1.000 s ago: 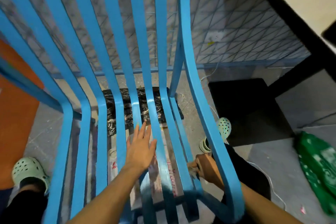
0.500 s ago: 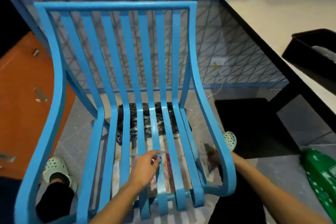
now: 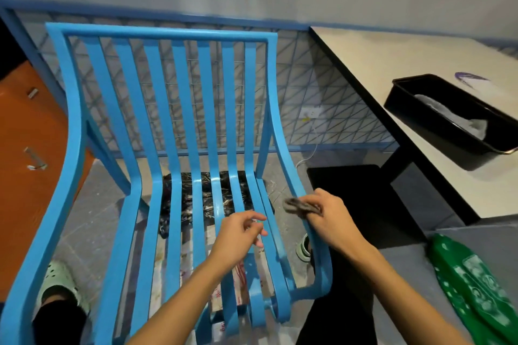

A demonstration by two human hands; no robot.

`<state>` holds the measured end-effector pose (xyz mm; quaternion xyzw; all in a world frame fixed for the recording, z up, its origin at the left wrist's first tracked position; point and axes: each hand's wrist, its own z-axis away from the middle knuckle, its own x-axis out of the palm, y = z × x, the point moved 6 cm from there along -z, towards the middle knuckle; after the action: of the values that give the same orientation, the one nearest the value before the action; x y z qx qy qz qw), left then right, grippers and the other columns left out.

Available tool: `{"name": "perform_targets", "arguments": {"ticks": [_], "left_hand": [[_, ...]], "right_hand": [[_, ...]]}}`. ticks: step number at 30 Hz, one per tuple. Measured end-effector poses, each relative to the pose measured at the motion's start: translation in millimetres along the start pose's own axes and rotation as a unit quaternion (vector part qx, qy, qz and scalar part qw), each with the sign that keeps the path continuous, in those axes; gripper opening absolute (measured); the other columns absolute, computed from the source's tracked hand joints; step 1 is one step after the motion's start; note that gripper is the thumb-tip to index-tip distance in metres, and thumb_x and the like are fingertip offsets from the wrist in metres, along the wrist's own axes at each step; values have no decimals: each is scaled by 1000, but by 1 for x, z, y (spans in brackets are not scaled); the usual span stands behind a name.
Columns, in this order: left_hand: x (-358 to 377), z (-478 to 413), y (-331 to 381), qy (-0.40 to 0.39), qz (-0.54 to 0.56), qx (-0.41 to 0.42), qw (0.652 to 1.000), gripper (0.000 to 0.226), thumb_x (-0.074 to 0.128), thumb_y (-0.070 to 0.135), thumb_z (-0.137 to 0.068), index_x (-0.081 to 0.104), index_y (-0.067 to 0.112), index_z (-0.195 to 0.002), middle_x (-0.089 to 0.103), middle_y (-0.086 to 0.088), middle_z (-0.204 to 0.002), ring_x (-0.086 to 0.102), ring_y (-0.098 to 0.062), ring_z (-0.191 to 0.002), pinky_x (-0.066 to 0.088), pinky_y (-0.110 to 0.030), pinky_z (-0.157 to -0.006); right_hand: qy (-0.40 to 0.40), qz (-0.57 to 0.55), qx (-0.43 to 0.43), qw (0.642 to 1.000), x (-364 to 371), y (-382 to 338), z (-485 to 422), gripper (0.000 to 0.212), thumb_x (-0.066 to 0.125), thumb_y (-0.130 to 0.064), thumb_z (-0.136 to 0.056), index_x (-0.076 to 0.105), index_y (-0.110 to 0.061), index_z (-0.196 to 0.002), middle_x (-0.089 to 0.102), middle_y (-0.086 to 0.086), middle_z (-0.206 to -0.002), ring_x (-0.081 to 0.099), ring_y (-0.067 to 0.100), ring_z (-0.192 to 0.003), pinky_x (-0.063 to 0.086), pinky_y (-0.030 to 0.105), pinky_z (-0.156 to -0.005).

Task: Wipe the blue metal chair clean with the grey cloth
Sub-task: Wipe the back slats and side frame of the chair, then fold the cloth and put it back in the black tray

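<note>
— What are your fingers doing?

— My right fingers (image 3: 322,202) are clenching round the grey cloth (image 3: 297,204), bunching it up and setting it on the right side rail (image 3: 283,154) of the blue chair (image 3: 162,33). My left fingers (image 3: 256,217) are hanging loosely curled and gripping nothing.

— Weren't they flat on the seat a second ago?

— They were. Now my left hand (image 3: 238,238) is hovering just above the seat slats (image 3: 199,193), no longer bracing there. My right hand (image 3: 330,221) is coming up from the outer side of the rail onto its top face.

— And you're standing back?

— I'm pulling my head away, so the whole backrest is showing again, with the table (image 3: 364,64) and its black tray (image 3: 403,92) off to the right.

— What does that mean for the wiping?

— I'm judging that the low part by the seat is finished and that I'm starting a pass along the rail. The backrest is probably still waiting.
</note>
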<state>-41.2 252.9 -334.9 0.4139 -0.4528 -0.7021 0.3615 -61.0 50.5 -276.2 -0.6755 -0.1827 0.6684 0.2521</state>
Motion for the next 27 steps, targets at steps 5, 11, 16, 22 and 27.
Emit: {"name": "perform_targets", "arguments": {"ticks": [5, 11, 16, 22, 27], "left_hand": [[6, 15, 16, -47, 132, -39, 989, 17, 59, 30, -98, 65, 28, -114, 71, 5, -110, 71, -13, -98, 61, -37, -79], [-42, 41, 7, 37, 211, -68, 974, 19, 65, 25, -95, 65, 15, -111, 75, -8, -102, 72, -21, -96, 63, -46, -72], [-78, 59, -9, 63, 200, -79, 975, 32, 59, 1, -92, 63, 21, -117, 75, -12, -98, 71, -19, -84, 60, -34, -68], [-95, 67, -15, 72, 180, -55, 979, 32, 60, 45, -79, 71, 31, -106, 75, 10, -92, 68, -5, -86, 48, -33, -87], [-78, 70, -4, 25, 151, 5, 988, 26, 70, 32, -89, 67, 29, -114, 75, 10, -104, 70, -9, -100, 56, -27, -85]], "right_hand": [[-65, -107, -13, 992, 11, -44, 14, 16, 69, -10, -85, 75, -24, -87, 68, 1, -78, 64, 8, -69, 56, 31, -69], [-186, -203, -42, 960, 45, -91, 4, 35, 54, -19, -100, 66, 3, -75, 62, 14, -64, 56, 13, -58, 45, 23, -61], [-177, -223, -32, 958, 57, -108, -5, 37, 54, -16, -100, 61, 0, -67, 51, -2, -52, 42, 7, -49, 35, 19, -54], [-190, -254, -2, 948, 72, -117, -9, 43, 58, -36, -88, 62, 6, -78, 60, 24, -70, 50, 19, -64, 38, 35, -65], [-213, -235, -2, 948, 77, -123, -11, 56, 59, -46, -83, 59, 10, -80, 56, 27, -69, 49, 23, -59, 37, 35, -60]]}}
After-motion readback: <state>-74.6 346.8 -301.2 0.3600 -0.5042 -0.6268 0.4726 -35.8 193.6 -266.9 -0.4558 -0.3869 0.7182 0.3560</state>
